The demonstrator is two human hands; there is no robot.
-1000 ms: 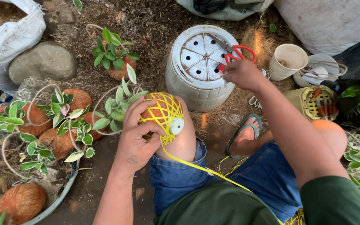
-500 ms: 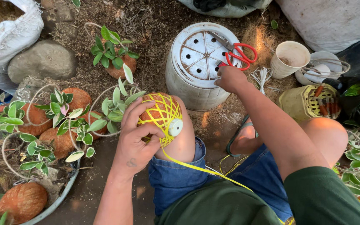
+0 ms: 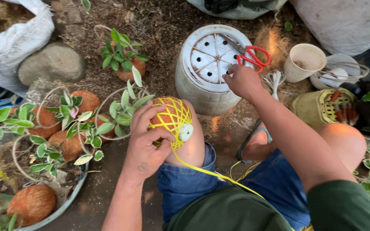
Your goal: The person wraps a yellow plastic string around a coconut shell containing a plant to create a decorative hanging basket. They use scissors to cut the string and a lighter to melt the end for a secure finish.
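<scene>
Yellow plastic cord criss-crosses one brown coconut-husk ball [image 3: 171,119] propped on the knee, the left hand [image 3: 147,143] curled around it. Loosely bent fingers of the right hand [image 3: 241,80] touch one upturned white plastic pot [image 3: 208,64] beside one pair of red-handled scissors [image 3: 251,55]. Four more husk balls sit left, on bare soil outdoors.

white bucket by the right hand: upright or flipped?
Flipped. The white bucket stands mouth down: its ribbed base with drain holes faces up, and the red-handled scissors lie on it beside the right hand.
</scene>
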